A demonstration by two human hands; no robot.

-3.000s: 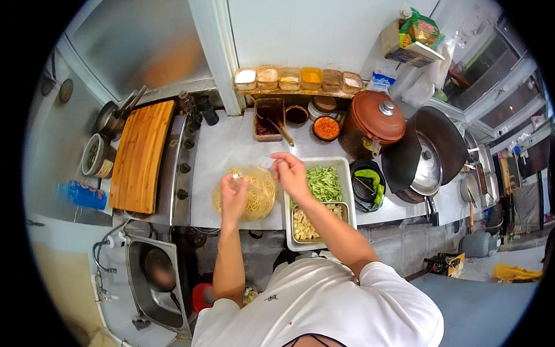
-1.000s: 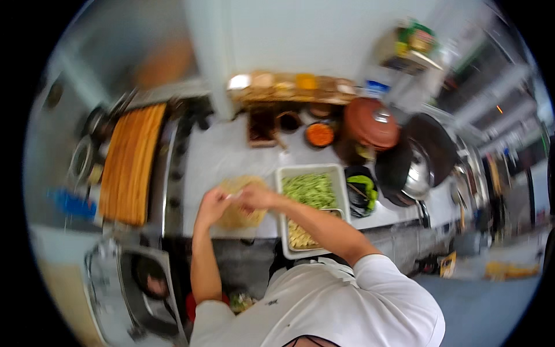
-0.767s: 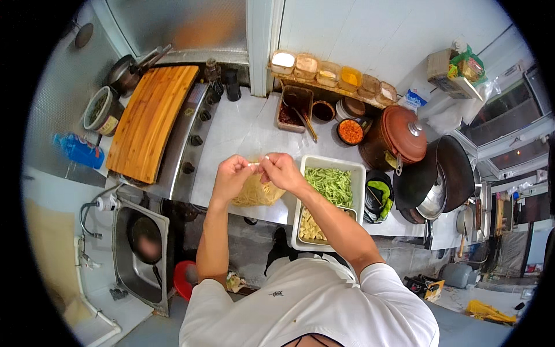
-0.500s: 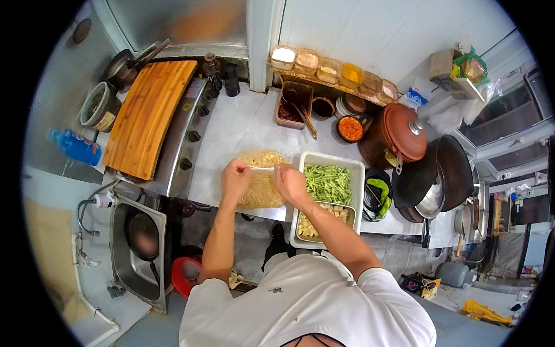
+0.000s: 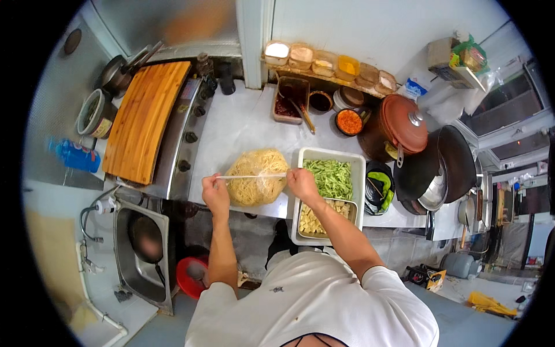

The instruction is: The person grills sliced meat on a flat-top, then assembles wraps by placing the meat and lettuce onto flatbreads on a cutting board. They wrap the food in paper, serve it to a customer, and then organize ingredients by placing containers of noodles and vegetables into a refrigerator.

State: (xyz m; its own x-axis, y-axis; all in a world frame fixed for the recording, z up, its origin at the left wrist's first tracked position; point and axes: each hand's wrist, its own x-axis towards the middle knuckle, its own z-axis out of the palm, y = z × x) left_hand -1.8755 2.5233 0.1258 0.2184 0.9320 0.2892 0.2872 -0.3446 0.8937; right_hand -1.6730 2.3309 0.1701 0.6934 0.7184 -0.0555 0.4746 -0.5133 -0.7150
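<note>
A clear plastic bag of pale yellow noodles (image 5: 254, 194) lies on the counter in front of me. Across its top runs a taut, narrow white strip (image 5: 248, 176); whether it is the bag's edge or a separate tie, I cannot tell. One end is pinched in my left hand (image 5: 215, 195), out past the bag's left side. My right hand (image 5: 303, 186) pinches the other end, beside a white tray (image 5: 359, 173). That tray contains green shredded vegetable (image 5: 329, 178) and a smaller metal pan of pale yellowish pieces (image 5: 326, 218).
A wooden board (image 5: 144, 121) covers the stove at left, above a sink (image 5: 124, 222) holding a black pan. Behind are a container of dark red sauce (image 5: 287, 109), an orange-filled bowl (image 5: 349, 122) and seasoning boxes (image 5: 347, 66). A lidded brown pot (image 5: 399, 130) and wok (image 5: 457, 168) stand right.
My hands have moved apart, the left one farthest, drawing the white strip straight across. The bag looks rounder, and its noodles show more plainly.
</note>
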